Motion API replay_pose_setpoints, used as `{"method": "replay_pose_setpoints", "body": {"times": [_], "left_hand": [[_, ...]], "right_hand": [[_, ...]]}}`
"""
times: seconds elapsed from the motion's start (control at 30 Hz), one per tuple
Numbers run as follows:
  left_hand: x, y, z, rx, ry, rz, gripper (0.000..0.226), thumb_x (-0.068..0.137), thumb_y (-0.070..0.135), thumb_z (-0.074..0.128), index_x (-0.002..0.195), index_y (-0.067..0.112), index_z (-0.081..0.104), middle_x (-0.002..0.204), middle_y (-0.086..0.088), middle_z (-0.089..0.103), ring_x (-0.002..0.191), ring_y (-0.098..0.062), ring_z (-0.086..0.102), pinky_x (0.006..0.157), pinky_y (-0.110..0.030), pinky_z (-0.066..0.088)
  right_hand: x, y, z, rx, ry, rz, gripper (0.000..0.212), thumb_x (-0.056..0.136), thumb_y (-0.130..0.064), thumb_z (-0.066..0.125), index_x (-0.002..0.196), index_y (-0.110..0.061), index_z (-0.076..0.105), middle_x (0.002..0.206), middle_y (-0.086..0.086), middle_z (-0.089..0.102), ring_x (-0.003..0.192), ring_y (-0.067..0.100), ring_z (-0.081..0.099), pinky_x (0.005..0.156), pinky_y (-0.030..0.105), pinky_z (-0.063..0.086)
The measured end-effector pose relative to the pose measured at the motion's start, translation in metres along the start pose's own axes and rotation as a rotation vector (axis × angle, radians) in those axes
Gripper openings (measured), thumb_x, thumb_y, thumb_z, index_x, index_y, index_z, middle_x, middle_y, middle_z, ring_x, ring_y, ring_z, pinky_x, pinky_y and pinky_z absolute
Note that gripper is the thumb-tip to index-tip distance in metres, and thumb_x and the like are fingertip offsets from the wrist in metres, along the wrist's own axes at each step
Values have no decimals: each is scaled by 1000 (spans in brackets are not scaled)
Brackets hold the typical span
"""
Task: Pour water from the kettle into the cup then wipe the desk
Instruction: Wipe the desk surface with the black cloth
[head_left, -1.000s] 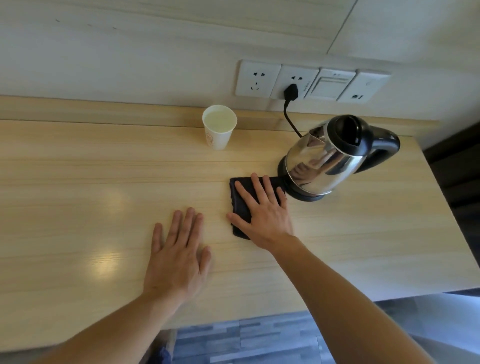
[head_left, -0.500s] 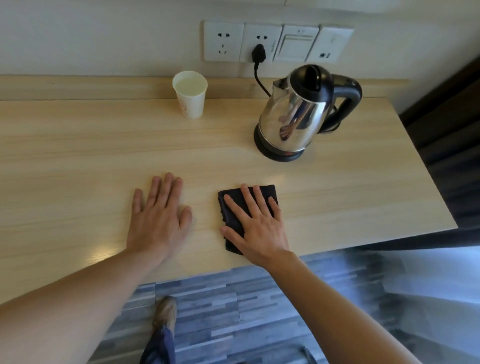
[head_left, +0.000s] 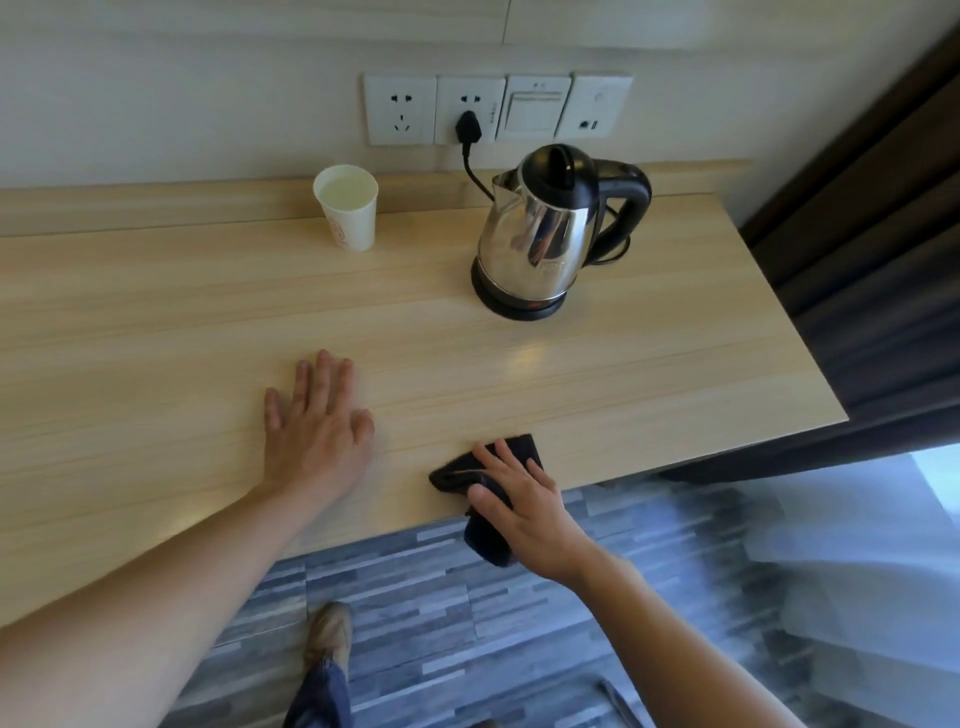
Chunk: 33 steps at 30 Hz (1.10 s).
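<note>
Looks like wipe step: cup (head_left: 347, 210) full, kettle (head_left: 540, 244) parked, left hand (head_left: 317, 436) flat and empty, right hand (head_left: 524, 509) pressing cloth (head_left: 452, 477) straight-fingered, half off desk (head_left: 623, 374) edge; needs firmer hold next.

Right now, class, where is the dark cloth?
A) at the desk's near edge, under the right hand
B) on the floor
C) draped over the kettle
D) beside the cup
A: the dark cloth lies under the right hand at the near edge of the desk, one end hanging past it.
</note>
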<state>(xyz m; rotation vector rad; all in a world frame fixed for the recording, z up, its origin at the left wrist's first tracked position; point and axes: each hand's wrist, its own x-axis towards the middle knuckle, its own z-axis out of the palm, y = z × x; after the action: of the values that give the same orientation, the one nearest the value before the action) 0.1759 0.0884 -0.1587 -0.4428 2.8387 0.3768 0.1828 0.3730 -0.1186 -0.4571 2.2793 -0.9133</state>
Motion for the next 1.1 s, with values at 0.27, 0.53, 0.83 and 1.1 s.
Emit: {"method": "replay_pose_setpoints", "body": {"times": [0.27,0.53,0.83,1.1], "left_hand": [[-9,69,24,-6,14,79,68,103,53,5,165,32,-12,174,2,-19,161,-21,-21,130,-59,-7],[-5,68,28,23,13,85,69,103,56,5,166,32,-10,175,1,-16,161,-23,-18,129,-60,-4],[-5,67,34,67,24,76,69,104,56,6,166,31,-9,176,0,-15,162,-24,-20,129,-60,-3],[-5,68,31,98,6,59,69,102,59,-2,165,32,-15,175,1,-21,160,-22,-24,130,-59,-3]], "right_hand": [[-16,-4,-75,783,64,136,40,109,-44,47,140,-27,67,147,3,64,140,19,55,116,35,41],[53,-33,-146,360,247,-1,24,107,-51,48,115,-42,69,96,-10,76,89,11,72,80,34,55],[122,4,-76,-530,265,126,69,99,-76,22,163,-50,14,175,14,-3,160,23,-14,129,48,0],[138,15,-83,-638,321,75,68,98,-78,23,161,-54,13,172,21,3,160,32,-10,128,50,0]]}}
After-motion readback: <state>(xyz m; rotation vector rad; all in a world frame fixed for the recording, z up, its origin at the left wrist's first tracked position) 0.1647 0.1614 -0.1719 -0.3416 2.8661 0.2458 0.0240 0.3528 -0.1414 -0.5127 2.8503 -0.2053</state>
